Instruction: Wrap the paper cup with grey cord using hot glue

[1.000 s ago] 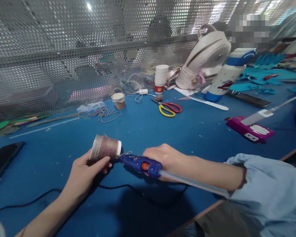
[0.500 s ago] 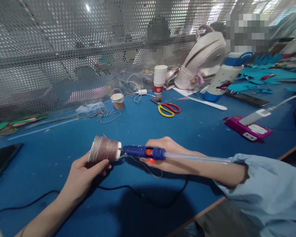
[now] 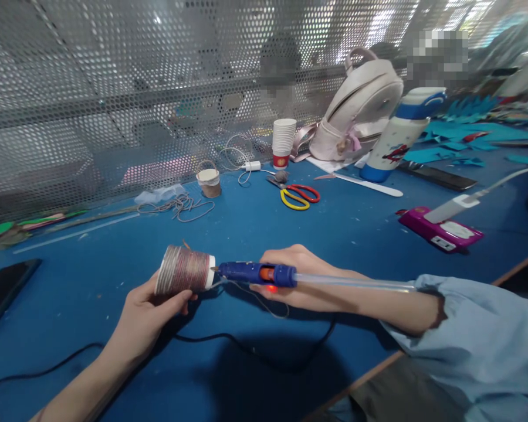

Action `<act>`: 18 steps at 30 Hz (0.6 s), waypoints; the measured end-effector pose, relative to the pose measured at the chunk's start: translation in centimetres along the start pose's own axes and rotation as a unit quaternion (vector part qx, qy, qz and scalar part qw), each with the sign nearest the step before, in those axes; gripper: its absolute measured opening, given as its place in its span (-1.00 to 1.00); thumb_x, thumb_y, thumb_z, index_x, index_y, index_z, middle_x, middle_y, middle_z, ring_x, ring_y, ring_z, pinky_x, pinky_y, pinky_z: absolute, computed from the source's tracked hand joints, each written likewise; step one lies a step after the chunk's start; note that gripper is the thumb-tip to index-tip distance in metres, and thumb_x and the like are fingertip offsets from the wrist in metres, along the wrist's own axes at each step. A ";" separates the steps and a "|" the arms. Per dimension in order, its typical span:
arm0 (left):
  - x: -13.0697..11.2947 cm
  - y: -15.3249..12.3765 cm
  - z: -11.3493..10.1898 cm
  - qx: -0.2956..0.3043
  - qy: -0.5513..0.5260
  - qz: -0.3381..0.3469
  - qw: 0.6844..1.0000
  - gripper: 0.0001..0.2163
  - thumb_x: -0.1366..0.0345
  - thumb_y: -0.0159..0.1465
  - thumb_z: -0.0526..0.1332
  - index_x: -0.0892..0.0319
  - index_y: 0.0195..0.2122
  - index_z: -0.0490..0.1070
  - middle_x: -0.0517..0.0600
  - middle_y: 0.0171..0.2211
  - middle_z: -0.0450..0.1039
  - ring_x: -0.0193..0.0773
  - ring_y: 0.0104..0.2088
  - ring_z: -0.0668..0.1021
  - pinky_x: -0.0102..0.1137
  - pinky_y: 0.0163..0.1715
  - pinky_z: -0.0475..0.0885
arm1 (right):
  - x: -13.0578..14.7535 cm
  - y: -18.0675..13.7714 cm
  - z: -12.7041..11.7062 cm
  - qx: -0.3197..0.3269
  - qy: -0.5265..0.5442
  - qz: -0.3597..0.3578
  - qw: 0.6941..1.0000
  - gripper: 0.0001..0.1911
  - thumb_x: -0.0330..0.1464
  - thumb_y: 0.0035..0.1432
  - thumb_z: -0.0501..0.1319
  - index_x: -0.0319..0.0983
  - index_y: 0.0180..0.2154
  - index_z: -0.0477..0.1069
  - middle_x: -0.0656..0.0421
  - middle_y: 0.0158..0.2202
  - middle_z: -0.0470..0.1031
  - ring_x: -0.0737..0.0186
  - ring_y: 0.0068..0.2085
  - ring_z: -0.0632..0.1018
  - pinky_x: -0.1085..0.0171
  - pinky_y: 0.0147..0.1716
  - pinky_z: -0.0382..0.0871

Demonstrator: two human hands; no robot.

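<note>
- The left hand (image 3: 152, 310) holds a twine-wrapped cup (image 3: 185, 271) on its side just above the worktop (image 3: 334, 234). Its fingers are curled under the cup and its thumb lies across the near side. That grip leaves the bare white band at the cup's right end uncovered.
- The right hand (image 3: 290, 281) has its fingers closed round the handle of a blue glue gun (image 3: 255, 273). The barrel lies level, and the nozzle tip touches the white band, right where the windings stop.
- A clear glue stick (image 3: 352, 283) juts from the back of the gun along the forearm, and a red lamp glows beneath the barrel.
- A loose end of twine (image 3: 264, 302) hangs from the cup in a slack loop under the gun, clear of the nozzle, as far as I can judge.
- The gun's black cord (image 3: 229, 339) trails across the worktop beneath both wrists, lying slack.
- Further back lie more loose twine (image 3: 180, 205) and a small wrapped cup with a handle (image 3: 209, 181). Beside them are scissors (image 3: 297, 194) and a stack of paper cups (image 3: 283, 142), all within reach but well apart from the hands.
- A dark phone (image 3: 4, 287) lies at the far left, and a pink power strip (image 3: 440, 230) sits off to the right.
</note>
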State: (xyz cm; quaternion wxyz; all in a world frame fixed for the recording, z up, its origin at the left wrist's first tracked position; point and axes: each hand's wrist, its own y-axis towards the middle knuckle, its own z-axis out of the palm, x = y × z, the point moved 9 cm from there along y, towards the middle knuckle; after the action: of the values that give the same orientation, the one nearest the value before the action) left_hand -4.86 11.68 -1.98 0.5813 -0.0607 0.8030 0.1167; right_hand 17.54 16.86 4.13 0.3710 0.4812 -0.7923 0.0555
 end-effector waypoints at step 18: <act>-0.9 -0.1 0.0 0.019 0.038 0.044 0.998 -0.79 0.26 0.12 0.37 0.09 -0.64 0.48 -0.08 -0.61 0.47 -0.25 -0.54 0.50 -0.39 -0.52 0.40 | -1.5 0.3 -0.5 -0.001 0.033 0.106 0.994 -0.66 -0.19 0.18 0.29 -0.24 -0.51 0.29 0.30 -0.55 0.34 0.43 -0.53 0.32 0.39 -0.52 0.14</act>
State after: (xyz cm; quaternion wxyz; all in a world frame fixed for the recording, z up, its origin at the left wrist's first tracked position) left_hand -4.53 11.58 -1.16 0.5457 -0.0182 0.8285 0.1245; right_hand 17.91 18.34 3.58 0.3893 0.3920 -0.8263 0.1099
